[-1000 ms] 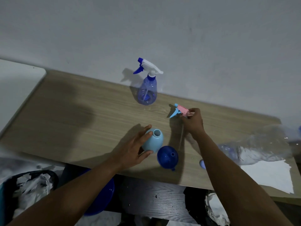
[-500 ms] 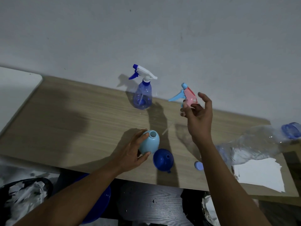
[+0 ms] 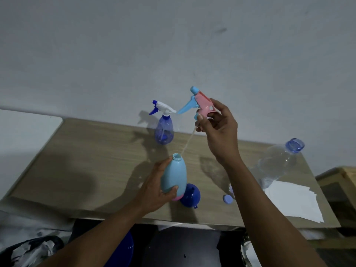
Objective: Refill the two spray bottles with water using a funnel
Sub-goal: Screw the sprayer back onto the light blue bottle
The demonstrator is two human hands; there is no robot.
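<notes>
Pinching the sprayer (image 3: 202, 104), right fingers (image 3: 221, 109) sit above the bottle (image 3: 173, 175) in left fingers (image 3: 170, 190).

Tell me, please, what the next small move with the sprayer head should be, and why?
Probably guide the tube into the open neck of the light blue bottle. The right hand pinches the sprayer head above the bottle, which the left hand grips, and the tube slants down, its tip just beside the neck, seemingly not yet inside.
</notes>
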